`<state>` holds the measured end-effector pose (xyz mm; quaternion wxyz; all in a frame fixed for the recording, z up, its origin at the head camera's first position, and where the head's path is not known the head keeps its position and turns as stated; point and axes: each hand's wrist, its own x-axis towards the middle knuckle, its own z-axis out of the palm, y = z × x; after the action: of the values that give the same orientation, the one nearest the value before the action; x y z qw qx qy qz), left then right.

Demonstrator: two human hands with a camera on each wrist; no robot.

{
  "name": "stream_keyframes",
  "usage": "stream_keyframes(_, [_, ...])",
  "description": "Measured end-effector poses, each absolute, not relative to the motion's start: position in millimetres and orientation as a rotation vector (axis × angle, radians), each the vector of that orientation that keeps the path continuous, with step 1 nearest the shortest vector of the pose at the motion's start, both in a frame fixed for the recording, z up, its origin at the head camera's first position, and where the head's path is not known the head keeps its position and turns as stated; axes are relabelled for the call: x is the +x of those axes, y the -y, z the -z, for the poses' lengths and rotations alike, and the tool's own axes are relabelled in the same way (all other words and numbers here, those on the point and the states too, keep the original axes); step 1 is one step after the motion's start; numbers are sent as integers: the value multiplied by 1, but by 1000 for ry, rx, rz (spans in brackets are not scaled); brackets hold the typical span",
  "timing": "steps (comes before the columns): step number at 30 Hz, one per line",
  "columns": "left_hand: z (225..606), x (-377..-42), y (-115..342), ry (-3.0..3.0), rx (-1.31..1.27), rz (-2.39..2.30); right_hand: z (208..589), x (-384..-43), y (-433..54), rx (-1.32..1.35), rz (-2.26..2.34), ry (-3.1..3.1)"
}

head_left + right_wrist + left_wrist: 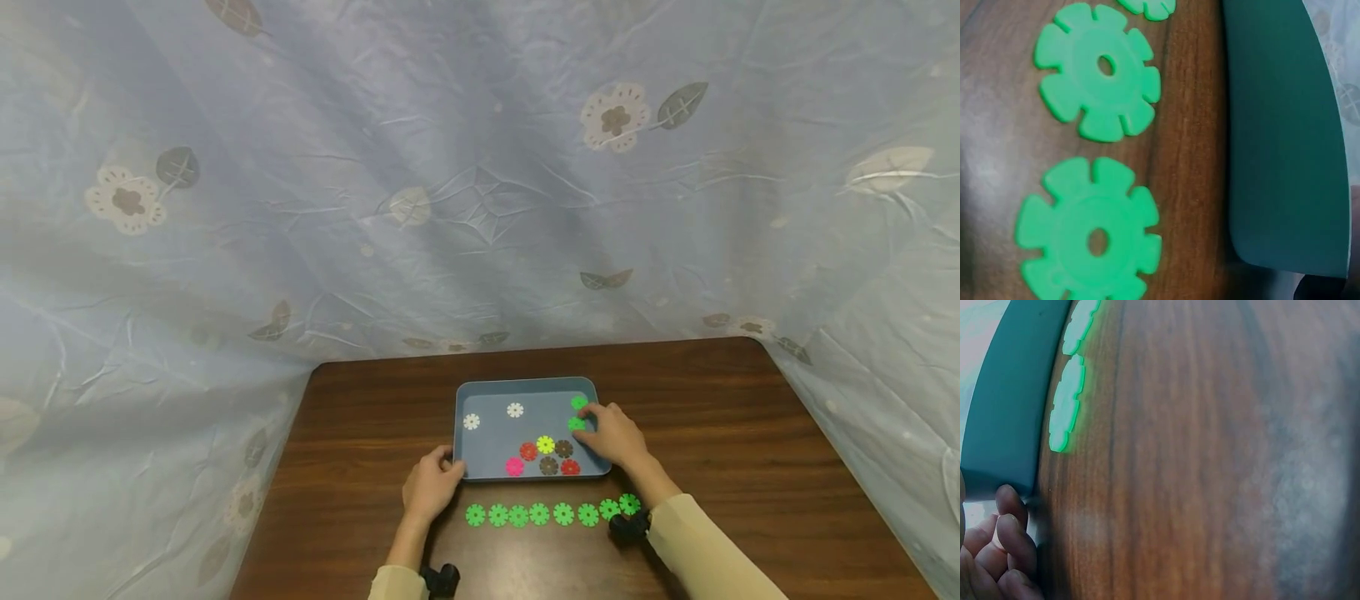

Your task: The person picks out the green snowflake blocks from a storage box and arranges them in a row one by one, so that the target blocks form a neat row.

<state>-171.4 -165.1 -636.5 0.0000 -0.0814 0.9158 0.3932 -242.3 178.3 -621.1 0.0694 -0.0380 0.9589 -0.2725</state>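
My left hand (431, 485) grips the near left corner of a shallow blue-grey tray (487, 387), fingers curled at its edge; the left wrist view shows those fingers (1016, 540) by the tray's corner. My right hand (617, 435) reaches over the tray's right side. Its thumb and forefinger stand apart at either side of a green notched disc (576, 423), and another green disc (579, 402) lies just beyond. Below the tray, a row of several green notched discs (538, 514) runs along the table; the right wrist view shows one green disc (1072, 231) up close.
Inside the tray are white discs (514, 410), red discs (528, 451), brown discs (548, 466), a yellow disc (545, 445) and a pink disc (514, 467). The dark wooden table (360, 425) ends at a patterned cloth (480, 208) hung behind it and at both sides.
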Motion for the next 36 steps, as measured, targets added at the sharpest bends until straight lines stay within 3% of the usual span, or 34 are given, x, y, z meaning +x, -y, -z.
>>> stream_keyframes(25, [633, -170, 164, -2882, -255, -1250, 617, -243, -194, -291, 940, -2818])
stream_keyframes(36, [635, -170, 164, -2884, -266, -1235, 612, -228, -214, -268, 1207, -2761])
